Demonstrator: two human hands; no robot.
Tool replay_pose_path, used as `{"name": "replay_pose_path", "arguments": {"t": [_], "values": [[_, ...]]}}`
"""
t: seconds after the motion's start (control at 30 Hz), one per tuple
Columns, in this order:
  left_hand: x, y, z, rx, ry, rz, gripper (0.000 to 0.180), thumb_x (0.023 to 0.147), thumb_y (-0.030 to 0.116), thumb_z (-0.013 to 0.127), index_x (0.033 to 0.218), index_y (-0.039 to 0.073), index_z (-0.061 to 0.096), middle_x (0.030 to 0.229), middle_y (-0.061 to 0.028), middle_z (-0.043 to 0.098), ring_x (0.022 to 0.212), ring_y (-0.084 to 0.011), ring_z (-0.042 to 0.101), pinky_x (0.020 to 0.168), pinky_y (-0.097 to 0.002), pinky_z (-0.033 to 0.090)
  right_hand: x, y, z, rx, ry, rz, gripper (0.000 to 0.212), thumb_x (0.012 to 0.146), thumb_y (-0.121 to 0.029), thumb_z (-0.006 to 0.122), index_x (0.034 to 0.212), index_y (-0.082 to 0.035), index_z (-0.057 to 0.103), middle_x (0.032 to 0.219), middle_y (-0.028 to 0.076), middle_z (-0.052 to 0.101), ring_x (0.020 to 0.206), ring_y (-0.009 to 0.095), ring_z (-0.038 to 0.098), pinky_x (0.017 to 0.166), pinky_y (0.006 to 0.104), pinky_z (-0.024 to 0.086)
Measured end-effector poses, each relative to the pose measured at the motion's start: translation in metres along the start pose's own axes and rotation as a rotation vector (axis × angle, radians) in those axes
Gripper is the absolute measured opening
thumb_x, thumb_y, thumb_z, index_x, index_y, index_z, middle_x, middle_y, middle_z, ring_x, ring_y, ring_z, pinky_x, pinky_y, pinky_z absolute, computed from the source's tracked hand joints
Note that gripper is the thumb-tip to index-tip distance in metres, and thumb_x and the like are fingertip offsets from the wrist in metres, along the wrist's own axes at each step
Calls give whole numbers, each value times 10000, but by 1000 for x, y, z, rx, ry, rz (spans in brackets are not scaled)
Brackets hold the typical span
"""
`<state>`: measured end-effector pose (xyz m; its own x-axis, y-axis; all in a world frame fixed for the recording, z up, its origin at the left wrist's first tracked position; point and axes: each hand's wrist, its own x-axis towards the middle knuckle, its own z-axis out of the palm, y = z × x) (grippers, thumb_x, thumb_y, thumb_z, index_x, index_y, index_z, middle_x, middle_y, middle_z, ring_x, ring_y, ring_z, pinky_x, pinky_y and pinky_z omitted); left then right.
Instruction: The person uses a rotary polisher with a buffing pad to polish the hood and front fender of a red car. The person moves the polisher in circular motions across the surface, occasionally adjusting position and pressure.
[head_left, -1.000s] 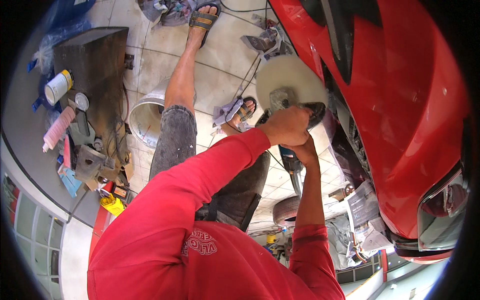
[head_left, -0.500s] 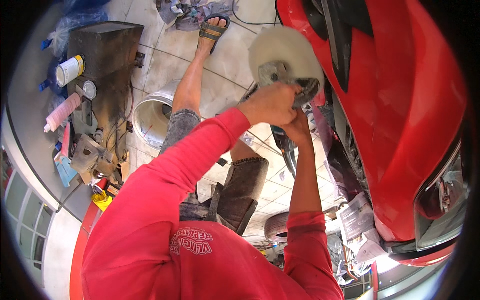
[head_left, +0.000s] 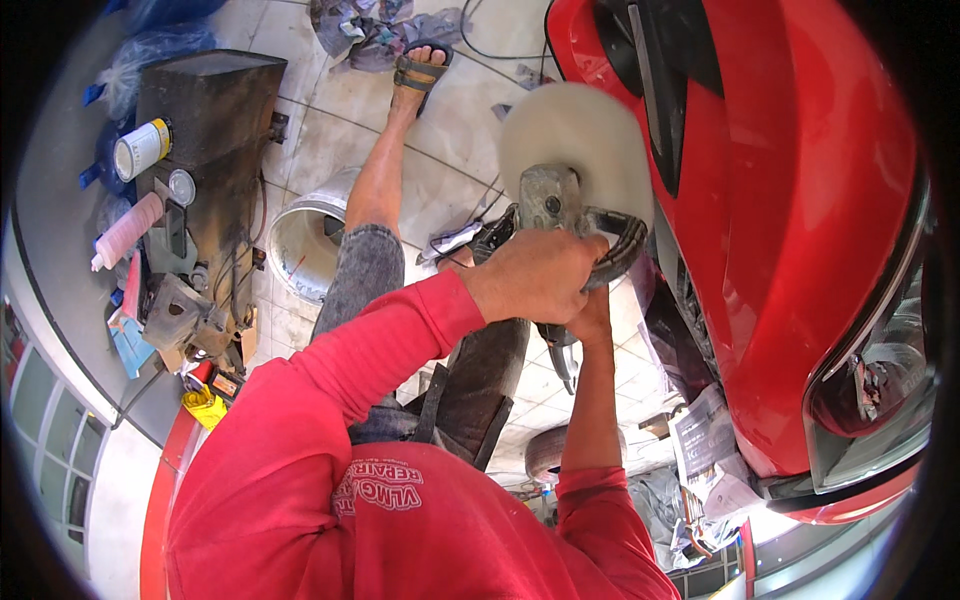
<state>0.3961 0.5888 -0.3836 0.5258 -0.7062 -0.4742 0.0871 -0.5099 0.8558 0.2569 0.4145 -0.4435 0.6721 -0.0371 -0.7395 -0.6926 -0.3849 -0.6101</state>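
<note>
A hand-held power polisher point(head_left: 550, 200) with a large round pale pad point(head_left: 570, 130) hangs in front of me, beside a red car body panel point(head_left: 790, 250). The pad's face is smeared by motion, and its right edge overlaps the panel in view; I cannot tell whether they touch. My left hand point(head_left: 535, 272) is closed on the polisher near its black loop handle point(head_left: 622, 250). Just below, my right hand point(head_left: 590, 318) is wrapped round the tool's rear body, its fingers mostly hidden by the left hand and the tool.
An open white bucket point(head_left: 305, 240) lies tipped near my left leg. At the left a dark bench point(head_left: 205, 130) carries a can point(head_left: 142, 150), a pink bottle point(head_left: 130, 230) and other items. Plastic and paper litter point(head_left: 375, 35) lies on the tiles; a tyre point(head_left: 548, 455) is near the bottom.
The polisher and both hands have shifted down toward me. The pad has moved lower in view beside the red panel. Both hands keep their hold.
</note>
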Motion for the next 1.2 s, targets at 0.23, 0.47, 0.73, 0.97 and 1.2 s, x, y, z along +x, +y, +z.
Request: {"name": "replay_pose_path", "arguments": {"t": [0.23, 0.47, 0.73, 0.97, 1.2], "values": [[-45, 67, 12, -39, -130, 87, 477, 882, 278, 796, 1142, -53, 573, 778, -287, 717, 771, -506, 743, 682, -595, 584, -81, 21, -21, -58, -37, 36, 664, 832, -292, 879, 1401, -50, 637, 1394, 190, 704, 1317, 340, 664, 1094, 459, 507], [-26, 110, -31, 122, -43, -13, 483, 800, 245, 835, 1055, -94, 603, 805, -304, 726, 808, -516, 753, 725, -565, 610, -26, -1, -20, 78, -55, -22, 714, 819, -287, 886, 1430, -40, 612, 1426, 191, 682, 1343, 323, 645, 1118, 453, 497], [-7, 131, -38, 289, -72, -12, 557, 748, 267, 888, 1068, -96, 612, 889, -307, 743, 897, -505, 760, 795, -563, 616, -1, -15, -6, 201, -53, -102, 772, 805, -282, 894, 1465, -29, 583, 1461, 192, 657, 1372, 304, 622, 1145, 446, 486], [-64, 151, 12, 154, -220, 72, 574, 843, 347, 867, 1090, -93, 592, 823, -308, 724, 832, -515, 751, 742, -585, 599, -106, 27, -18, 223, -58, -24, 823, 793, -277, 902, 1494, -19, 558, 1493, 192, 636, 1398, 288, 603, 1169, 440, 476], [-40, 125, -20, 206, -30, 119, 581, 816, 333, 861, 1094, -108, 605, 823, -328, 715, 841, -528, 741, 751, -581, 592, -42, -26, -24, 202, -168, -80, 874, 781, -273, 909, 1524, -9, 533, 1524, 193, 614, 1424, 271, 583, 1192, 433, 466]]}}
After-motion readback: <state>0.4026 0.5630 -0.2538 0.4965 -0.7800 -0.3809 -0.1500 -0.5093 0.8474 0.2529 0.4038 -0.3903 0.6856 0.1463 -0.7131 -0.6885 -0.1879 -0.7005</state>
